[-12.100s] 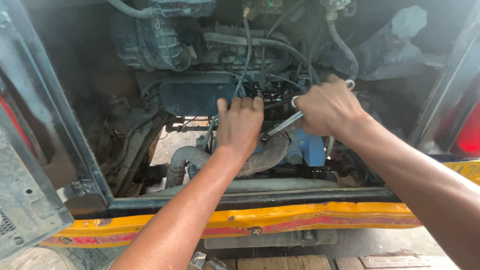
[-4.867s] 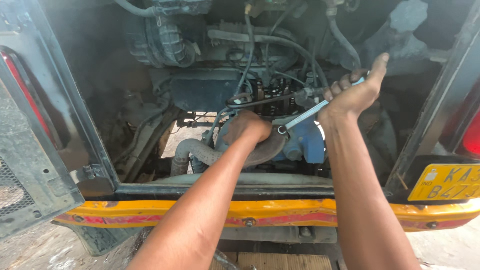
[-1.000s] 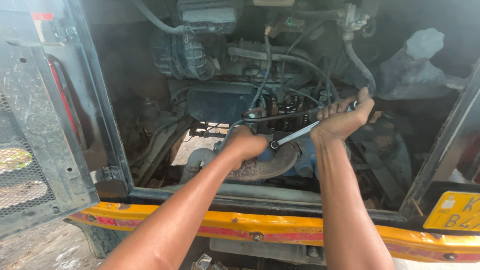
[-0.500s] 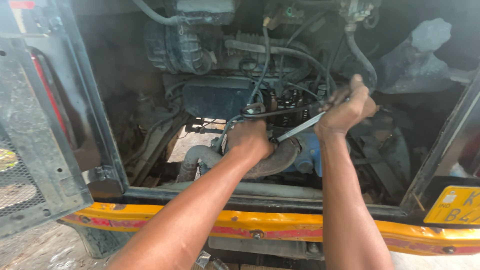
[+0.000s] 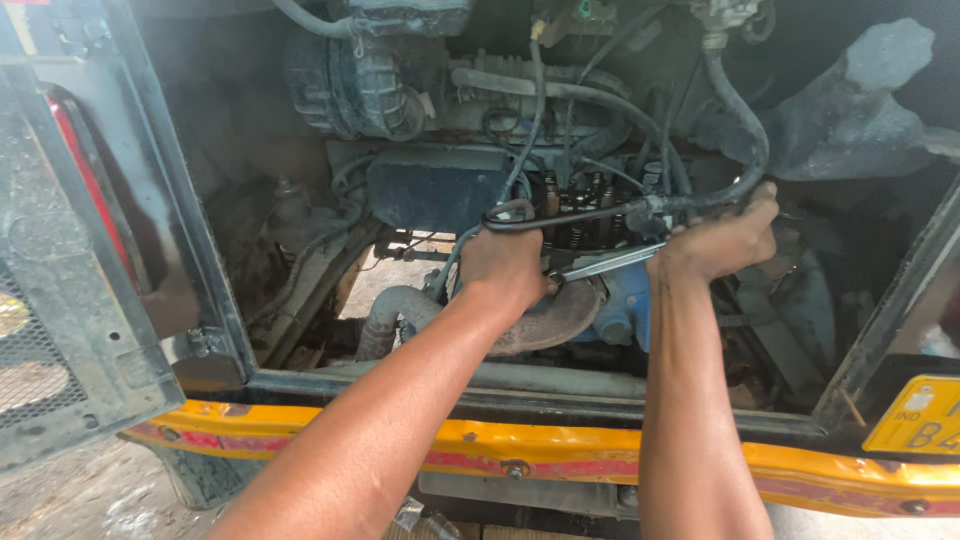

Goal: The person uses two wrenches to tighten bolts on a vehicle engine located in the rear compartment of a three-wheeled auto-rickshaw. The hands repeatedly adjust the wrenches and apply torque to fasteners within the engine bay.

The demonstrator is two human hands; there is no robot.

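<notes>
Wrench (image 5: 608, 264), a slim silver bar, lies nearly level across the middle of the open engine bay, its left end at the left hand (image 5: 508, 268) and its right end inside the right hand (image 5: 722, 240). At the lower right corner hangs a yellow number plate (image 5: 915, 418), a rectangle with dark characters, cut off by the frame edge. Below the bay runs a yellow bumper (image 5: 560, 446) with a worn red stripe along it. At the left stands the swung-open hatch door (image 5: 70, 290), grey with a mesh panel and a red strip.

Both forearms reach up and forward from the bottom of the view over the bumper. The left hand is curled, knuckles up, pressing down on the wrench's head just above a rusty brown housing (image 5: 560, 318); whether its fingers wrap the tool cannot be told. The right hand is closed around the wrench's handle end, wrist bent, fingers just under a black hose (image 5: 745, 120). A blue engine part (image 5: 625, 305) sits just below the wrench, between the two wrists.
</notes>
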